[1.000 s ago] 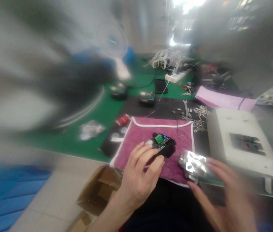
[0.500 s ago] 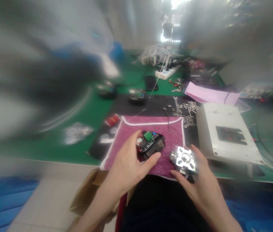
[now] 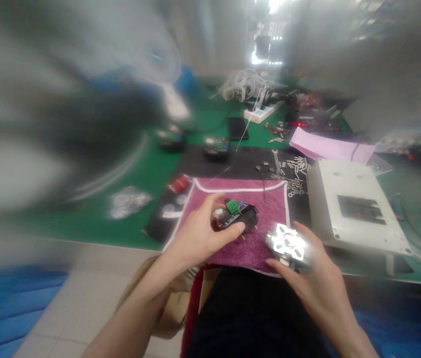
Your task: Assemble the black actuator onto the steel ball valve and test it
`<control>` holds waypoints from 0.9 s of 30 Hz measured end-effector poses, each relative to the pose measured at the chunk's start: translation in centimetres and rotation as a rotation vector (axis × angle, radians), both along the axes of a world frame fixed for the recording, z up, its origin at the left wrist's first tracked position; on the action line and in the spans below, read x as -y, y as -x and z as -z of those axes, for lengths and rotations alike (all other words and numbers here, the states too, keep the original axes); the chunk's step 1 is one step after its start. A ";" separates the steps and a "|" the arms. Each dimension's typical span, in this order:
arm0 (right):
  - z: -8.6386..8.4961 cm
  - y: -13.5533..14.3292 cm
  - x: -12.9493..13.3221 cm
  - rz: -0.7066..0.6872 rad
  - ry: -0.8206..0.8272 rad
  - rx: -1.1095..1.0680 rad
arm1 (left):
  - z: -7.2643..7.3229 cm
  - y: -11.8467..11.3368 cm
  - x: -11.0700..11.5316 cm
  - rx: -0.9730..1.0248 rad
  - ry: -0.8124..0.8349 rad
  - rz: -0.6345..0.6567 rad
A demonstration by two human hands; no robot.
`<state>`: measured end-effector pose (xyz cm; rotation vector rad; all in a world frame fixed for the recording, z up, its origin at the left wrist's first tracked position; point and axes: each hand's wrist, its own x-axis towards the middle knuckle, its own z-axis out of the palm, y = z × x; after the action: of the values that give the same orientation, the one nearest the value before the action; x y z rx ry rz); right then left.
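My left hand is closed round a black housing with a small green circuit board and wires on its upper side. The thumb lies along its near edge, over the purple cloth. In my right hand is a square metal-plated device, gripped between thumb and fingers. Its bright plate has slots and a round middle and faces up. The two parts are apart. Behind them, a hex key lies on the cloth's far edge.
A large white box stands at the right. Metal pins, nuts and a wrench lie on the black mat. More circuit assemblies, a phone and a power strip are farther back. A plastic bag lies left.
The black housing has tilted a little in my left hand. My right hand still holds the metal-plated device, whose plate now glares brighter. The whole view has shifted slightly.
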<state>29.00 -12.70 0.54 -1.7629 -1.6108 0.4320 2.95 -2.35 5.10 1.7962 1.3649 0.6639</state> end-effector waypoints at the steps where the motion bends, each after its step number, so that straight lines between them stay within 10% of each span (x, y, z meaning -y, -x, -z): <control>1: -0.4 0.1 -0.2 -0.001 0.007 -0.020 | 0.2 0.3 -0.4 0.048 0.022 -0.014; 5: -1.7 0.6 -2.3 -0.098 0.068 -0.140 | -0.9 2.0 -2.1 0.291 0.153 0.027; 12: -1.5 1.2 -5.4 -0.419 0.269 -0.242 | -7.8 2.7 -4.2 0.172 -0.007 0.352; 27: -8.9 0.2 -8.3 -0.601 0.153 -1.139 | -17.1 -3.9 -7.4 0.035 -0.193 1.000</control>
<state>28.82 -4.36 9.42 -0.7334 -1.1749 1.5296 6.83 5.00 22.16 2.2797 0.2512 0.2639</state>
